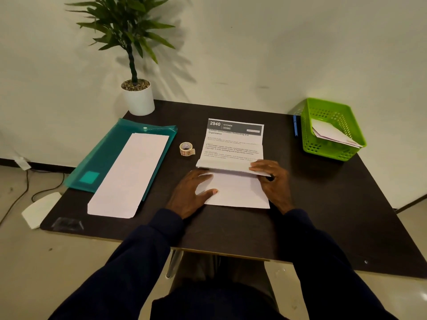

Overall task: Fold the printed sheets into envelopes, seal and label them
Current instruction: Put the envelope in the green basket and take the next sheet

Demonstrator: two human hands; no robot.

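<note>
A printed sheet (233,144) headed "2940 KITCHEN" lies in the middle of the dark table (323,204), its near part folded up over itself so the blank back (235,192) faces up. My left hand (191,192) lies flat with straight fingers on the left side of the folded part. My right hand (272,179) pinches the fold's right end, fingers on top of the raised edge. A roll of tape or stickers (186,148) stands left of the sheet. A stack of white envelopes (129,174) rests on a teal folder (104,158).
A green basket (332,148) with folded paper in it sits at the back right, a blue pen (295,125) beside it. A potted plant (138,98) stands at the back left corner. A white paper (39,209) lies on the floor at left.
</note>
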